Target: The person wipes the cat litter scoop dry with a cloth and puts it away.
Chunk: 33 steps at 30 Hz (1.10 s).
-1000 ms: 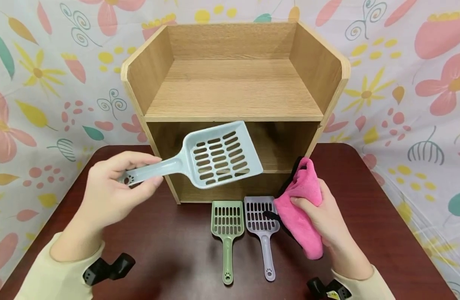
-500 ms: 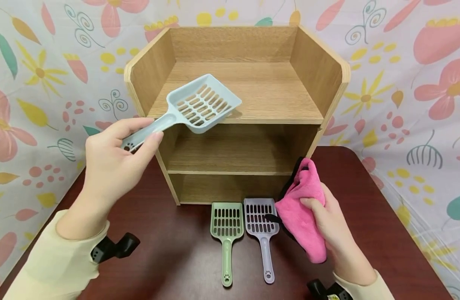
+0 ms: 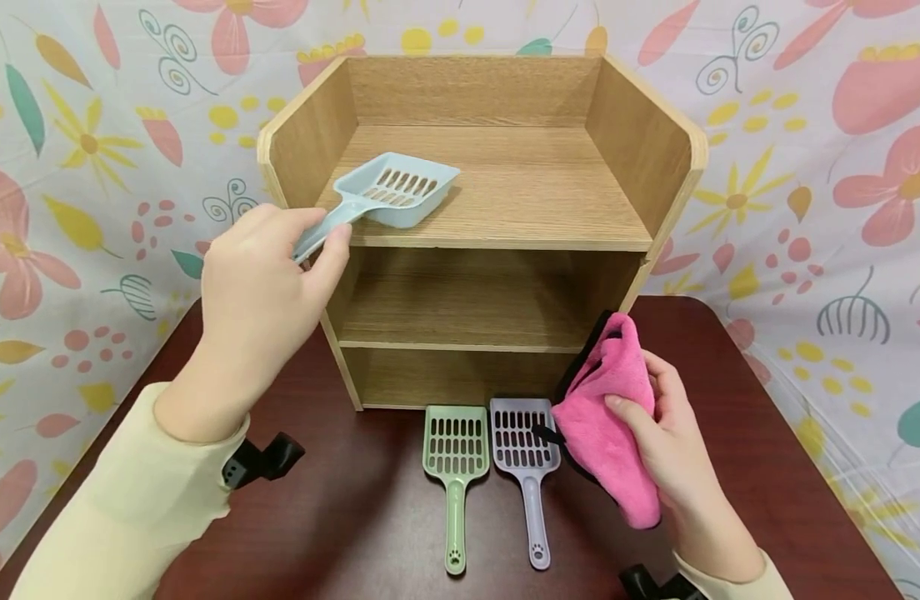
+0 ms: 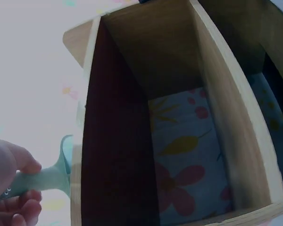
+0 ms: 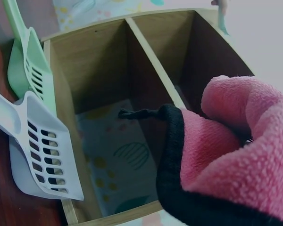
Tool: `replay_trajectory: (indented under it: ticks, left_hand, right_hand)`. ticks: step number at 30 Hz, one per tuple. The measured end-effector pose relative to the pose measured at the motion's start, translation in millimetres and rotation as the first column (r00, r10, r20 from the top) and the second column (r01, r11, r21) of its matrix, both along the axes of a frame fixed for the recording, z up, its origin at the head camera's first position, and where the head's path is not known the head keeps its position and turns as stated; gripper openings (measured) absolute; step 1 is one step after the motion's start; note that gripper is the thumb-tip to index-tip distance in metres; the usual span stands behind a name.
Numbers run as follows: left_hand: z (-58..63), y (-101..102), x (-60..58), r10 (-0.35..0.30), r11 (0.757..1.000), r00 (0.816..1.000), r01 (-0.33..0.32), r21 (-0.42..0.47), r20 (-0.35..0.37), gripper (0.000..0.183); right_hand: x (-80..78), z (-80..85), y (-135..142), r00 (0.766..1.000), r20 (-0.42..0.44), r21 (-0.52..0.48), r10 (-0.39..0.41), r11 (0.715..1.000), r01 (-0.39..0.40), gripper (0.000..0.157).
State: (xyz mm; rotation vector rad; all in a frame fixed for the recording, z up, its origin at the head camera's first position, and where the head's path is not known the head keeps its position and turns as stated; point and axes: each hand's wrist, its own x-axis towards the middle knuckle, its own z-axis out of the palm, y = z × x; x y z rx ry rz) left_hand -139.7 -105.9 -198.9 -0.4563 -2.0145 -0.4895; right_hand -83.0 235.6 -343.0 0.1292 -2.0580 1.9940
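My left hand (image 3: 259,312) pinches the handle of a light blue litter scoop (image 3: 409,217) between thumb and fingers. Its slotted pan is over the front left of the wooden shelf unit's top board; whether it touches is unclear. In the left wrist view the scoop's handle (image 4: 45,179) shows beside the board's edge. A pink cloth (image 3: 608,425) with black trim and a black loop is gripped by my right hand (image 3: 681,446), near the unit's lower right. On the table lie a green litter scoop (image 3: 456,500) and a pale purple litter scoop (image 3: 532,500), handles towards me.
The wooden shelf unit (image 3: 497,242) stands at the back of the dark red-brown table (image 3: 340,500). It has a walled top and two compartments beneath. A flower-patterned cloth backdrop (image 3: 775,250) hangs behind and along both sides.
My left hand has raised the light blue scoop from before the lower compartments to over the top board, then tilted it flatter and lower. The right hand and pink cloth have barely shifted.
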Motion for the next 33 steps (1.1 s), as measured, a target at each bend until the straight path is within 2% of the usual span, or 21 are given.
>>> replay_trajectory:
  ticks: [3, 8, 10, 13, 15, 20, 28, 31, 33]
  left_hand:
    - [2.2, 6.7, -4.4, 0.083, 0.995, 0.997, -0.083, -0.056, -0.01, 0.026]
    - [7.8, 17.9, -11.8, 0.179, 0.978, 0.984, -0.179, -0.109, -0.013, 0.03]
    - [11.4, 21.9, -13.9, 0.208, 0.971, 0.978, -0.205, -0.123, 0.016, 0.032]
    - [19.0, 28.3, -17.4, 0.256, 0.961, 0.96, -0.239, -0.142, 0.114, 0.033]
    - [25.2, 32.0, -20.4, 0.289, 0.952, 0.935, -0.258, -0.163, 0.207, 0.033]
    - [39.8, 39.4, -29.6, 0.361, 0.93, 0.84, -0.291, -0.224, 0.406, 0.031]
    - [57.0, 46.9, -48.0, 0.409, 0.912, 0.725, -0.305, -0.275, 0.554, 0.028]
    - [60.8, 48.8, -53.9, 0.42, 0.907, 0.696, -0.292, -0.304, 0.582, 0.03]
    - [62.1, 49.8, -57.3, 0.421, 0.906, 0.692, -0.285, -0.314, 0.587, 0.03]
  right_hand:
    - [0.5, 0.8, 0.5, 1.0, -0.027, -0.044, 0.014, 0.999, -0.015, 0.046]
    - [1.2, 0.4, 1.5, 1.0, -0.02, -0.045, 0.024, 0.999, -0.025, 0.046]
    - [1.5, 0.2, 1.8, 0.999, -0.012, -0.045, 0.033, 0.998, -0.033, 0.046]
    - [1.5, 0.5, 2.1, 0.999, 0.002, -0.055, 0.033, 0.998, -0.032, 0.045]
    - [1.3, 0.9, 2.7, 0.999, 0.0, -0.062, 0.039, 0.997, -0.039, 0.045]
    - [1.5, 2.2, 3.1, 1.0, -0.001, -0.063, 0.029, 0.998, -0.029, 0.045]
    - [2.3, 3.0, 4.4, 1.0, 0.004, -0.077, 0.016, 0.997, -0.016, 0.045]
    - [2.3, 3.6, 5.2, 1.0, -0.002, -0.08, 0.018, 0.997, -0.018, 0.045]
    - [2.3, 4.1, 5.4, 1.0, 0.003, -0.079, 0.012, 0.997, -0.012, 0.045]
